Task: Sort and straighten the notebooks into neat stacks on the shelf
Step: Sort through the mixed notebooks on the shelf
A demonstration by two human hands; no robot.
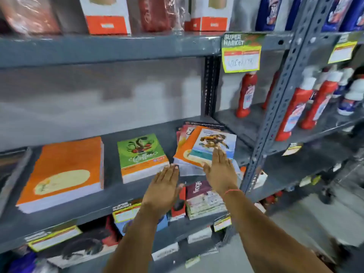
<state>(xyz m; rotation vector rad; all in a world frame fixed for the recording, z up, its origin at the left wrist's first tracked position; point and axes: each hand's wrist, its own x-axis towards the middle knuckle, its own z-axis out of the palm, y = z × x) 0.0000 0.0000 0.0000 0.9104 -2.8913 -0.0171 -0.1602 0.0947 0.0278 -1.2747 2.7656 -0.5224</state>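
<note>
On the grey shelf (110,196) stand three notebook stacks. A tall orange stack (65,170) sits at the left, a green-covered stack (142,154) in the middle. At the right lies a messy, skewed pile (199,140) topped by a blue cartoon-cover notebook (216,140). My right hand (220,170) lies flat on the pile's front corner, fingers together. My left hand (164,186) is flat and open, fingertips at the pile's lower left edge, between it and the green stack.
Red bottles (246,93) stand on the neighbouring shelf to the right, behind a perforated grey upright (279,107). Boxes (106,14) fill the shelf above. More notebooks (202,200) and price tags (126,212) sit on the shelf below.
</note>
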